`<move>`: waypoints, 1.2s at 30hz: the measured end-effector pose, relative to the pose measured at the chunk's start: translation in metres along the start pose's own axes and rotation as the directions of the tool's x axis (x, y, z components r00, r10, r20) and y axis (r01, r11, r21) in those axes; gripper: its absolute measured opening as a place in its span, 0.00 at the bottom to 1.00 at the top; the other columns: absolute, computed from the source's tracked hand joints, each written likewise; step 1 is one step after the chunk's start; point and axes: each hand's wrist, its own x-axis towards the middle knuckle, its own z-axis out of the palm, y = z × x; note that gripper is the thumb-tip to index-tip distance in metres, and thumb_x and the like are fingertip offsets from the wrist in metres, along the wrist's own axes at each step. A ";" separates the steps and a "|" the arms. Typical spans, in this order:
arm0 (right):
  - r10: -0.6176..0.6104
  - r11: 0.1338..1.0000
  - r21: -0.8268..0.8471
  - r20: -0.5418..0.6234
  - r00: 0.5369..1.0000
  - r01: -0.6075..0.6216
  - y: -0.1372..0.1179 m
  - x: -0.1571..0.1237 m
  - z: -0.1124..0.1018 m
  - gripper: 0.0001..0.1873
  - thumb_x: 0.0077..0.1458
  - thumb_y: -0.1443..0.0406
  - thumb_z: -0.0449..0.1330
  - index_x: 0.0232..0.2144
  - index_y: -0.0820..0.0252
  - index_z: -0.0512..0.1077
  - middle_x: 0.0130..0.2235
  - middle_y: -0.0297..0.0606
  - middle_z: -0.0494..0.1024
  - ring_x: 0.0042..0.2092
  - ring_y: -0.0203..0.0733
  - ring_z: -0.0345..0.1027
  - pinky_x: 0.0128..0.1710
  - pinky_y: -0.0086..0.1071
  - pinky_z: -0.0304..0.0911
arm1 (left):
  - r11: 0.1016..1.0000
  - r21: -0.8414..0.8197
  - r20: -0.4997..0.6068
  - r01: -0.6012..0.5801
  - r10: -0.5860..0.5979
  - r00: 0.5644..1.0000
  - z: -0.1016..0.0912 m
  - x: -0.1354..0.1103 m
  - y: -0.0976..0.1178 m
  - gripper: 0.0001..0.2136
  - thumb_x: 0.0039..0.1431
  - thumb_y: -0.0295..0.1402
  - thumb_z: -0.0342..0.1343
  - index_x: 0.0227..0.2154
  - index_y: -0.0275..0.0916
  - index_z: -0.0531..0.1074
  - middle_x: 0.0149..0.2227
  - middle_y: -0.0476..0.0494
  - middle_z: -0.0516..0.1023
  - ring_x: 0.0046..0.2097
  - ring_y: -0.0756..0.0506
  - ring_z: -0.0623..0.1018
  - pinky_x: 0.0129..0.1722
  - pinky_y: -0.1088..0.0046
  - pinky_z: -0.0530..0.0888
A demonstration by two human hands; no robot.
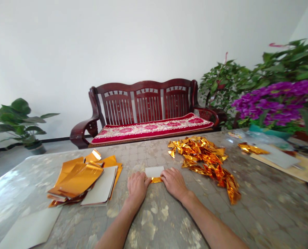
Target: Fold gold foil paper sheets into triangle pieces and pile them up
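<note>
A small sheet of gold foil paper (154,170) lies on the table between my hands, its pale side up. Its near edge is folded over, showing a shiny gold strip. My left hand (137,185) grips the left end of that fold, thumb and fingers pressed together. At the right end, my right hand (174,182) pinches the same fold with its fingers curled. Left of my hands is a loose stack of gold foil sheets (78,174), some with the pale side up. To the right lies a heap of folded gold foil pieces (200,152).
A pale sheet (31,228) lies at the table's (154,221) near left. On the right are brown cardboard (305,170), a grey sheet (280,155), a gold piece (252,148) and purple flowers (278,103). Beyond the table stands a wooden bench (147,100).
</note>
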 end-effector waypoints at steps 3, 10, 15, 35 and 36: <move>-0.001 1.000 0.000 0.008 1.000 0.001 -0.001 0.000 -0.001 0.04 0.62 0.64 0.58 0.34 0.54 0.72 0.37 0.35 0.77 0.40 0.44 0.65 0.40 0.35 0.54 | 1.000 0.011 -0.006 0.001 -0.001 1.000 0.000 -0.001 0.001 0.14 0.63 0.44 0.51 0.34 0.41 0.75 0.37 0.41 0.77 0.43 0.40 0.75 0.41 0.65 0.67; 0.023 1.000 0.001 0.006 1.000 -0.023 -0.001 -0.001 -0.002 0.01 0.61 0.65 0.59 0.36 0.55 0.71 0.38 0.36 0.77 0.42 0.45 0.65 0.41 0.36 0.53 | 1.000 -0.019 -0.072 -0.002 0.001 0.997 0.002 -0.003 0.004 0.09 0.62 0.38 0.55 0.41 0.42 0.74 0.41 0.42 0.75 0.45 0.40 0.73 0.44 0.64 0.67; 0.014 0.999 -0.040 -0.028 1.000 -0.015 -0.003 -0.001 -0.005 0.02 0.61 0.66 0.59 0.36 0.56 0.72 0.39 0.38 0.74 0.43 0.45 0.64 0.41 0.36 0.54 | 0.971 -0.074 -0.114 -0.229 0.220 0.969 0.006 -0.003 0.006 0.09 0.63 0.29 0.54 0.44 0.44 0.74 0.45 0.44 0.73 0.47 0.43 0.71 0.48 0.68 0.67; -0.258 0.966 -0.010 0.037 0.966 0.258 0.009 -0.009 -0.003 0.13 0.63 0.70 0.54 0.29 0.58 0.77 0.32 0.36 0.78 0.38 0.40 0.66 0.38 0.33 0.55 | 0.877 0.151 0.144 -0.457 0.438 0.888 0.001 -0.031 0.011 0.19 0.64 0.21 0.45 0.57 0.31 0.65 0.58 0.30 0.69 0.58 0.38 0.70 0.53 0.61 0.71; -0.241 0.970 -0.025 0.033 0.970 0.242 0.011 -0.010 -0.004 0.14 0.62 0.71 0.54 0.28 0.58 0.76 0.31 0.36 0.77 0.37 0.40 0.66 0.38 0.34 0.54 | 0.876 0.161 0.140 -0.454 0.435 0.889 0.002 -0.032 0.009 0.20 0.63 0.21 0.45 0.58 0.31 0.64 0.59 0.30 0.68 0.58 0.38 0.70 0.54 0.61 0.71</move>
